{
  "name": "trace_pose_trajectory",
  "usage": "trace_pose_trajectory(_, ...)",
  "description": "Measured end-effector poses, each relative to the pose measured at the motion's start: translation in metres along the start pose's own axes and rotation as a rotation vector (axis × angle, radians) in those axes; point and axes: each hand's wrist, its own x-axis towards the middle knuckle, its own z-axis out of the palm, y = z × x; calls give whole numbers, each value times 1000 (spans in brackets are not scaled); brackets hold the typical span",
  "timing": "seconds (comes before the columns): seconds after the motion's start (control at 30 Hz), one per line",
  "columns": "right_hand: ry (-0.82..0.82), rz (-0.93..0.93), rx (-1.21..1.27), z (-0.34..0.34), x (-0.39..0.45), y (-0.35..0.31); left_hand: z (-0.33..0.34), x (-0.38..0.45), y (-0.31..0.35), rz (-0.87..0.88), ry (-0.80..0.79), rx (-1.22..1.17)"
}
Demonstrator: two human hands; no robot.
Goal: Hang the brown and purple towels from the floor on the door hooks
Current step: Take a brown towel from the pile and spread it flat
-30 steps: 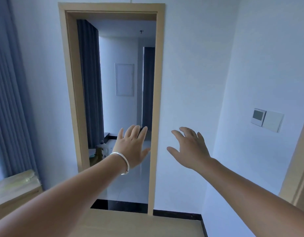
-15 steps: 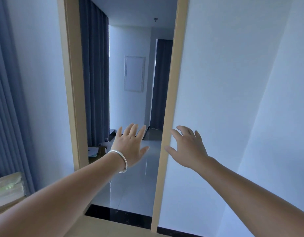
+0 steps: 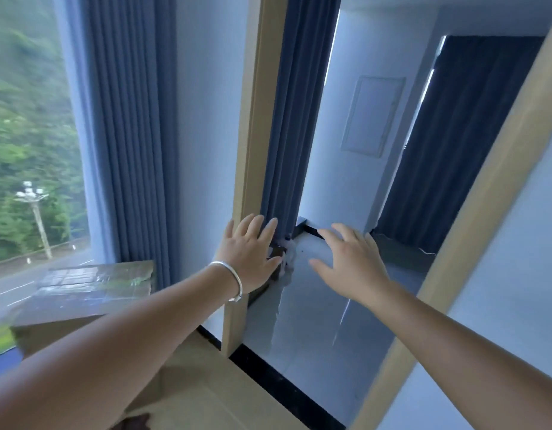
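My left hand [image 3: 249, 252], with a silver bangle on the wrist, is stretched forward with straight fingers and holds nothing. My right hand [image 3: 349, 262] reaches forward beside it, fingers spread, also empty. Both hover in front of an open wooden door frame [image 3: 253, 135]. Just behind my left hand, on the floor past the frame, lies a small dark and white bundle [image 3: 282, 259], mostly hidden; I cannot tell what it is. No towel and no door hook can be made out.
Blue curtains [image 3: 132, 135] hang left of the frame beside a window [image 3: 29, 135]. A taped cardboard box [image 3: 82, 293] stands at the lower left. A black threshold strip [image 3: 287, 386] crosses the doorway; glossy grey floor [image 3: 318, 321] and a dark curtain [image 3: 454, 144] lie beyond.
The view has swung left and moved closer to the doorway, bringing the window and box into sight. Both hands stay stretched out and empty.
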Motion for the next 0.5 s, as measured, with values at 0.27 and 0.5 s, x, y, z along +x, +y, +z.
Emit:
trace_pose_trajectory(0.27,-100,-354,152,96,89,-108,44,-49,-126,-380,-143,110)
trace_pose_trajectory(0.5,-186,-666,317,171,147,-184,80,-84,-187,-723,-240,231)
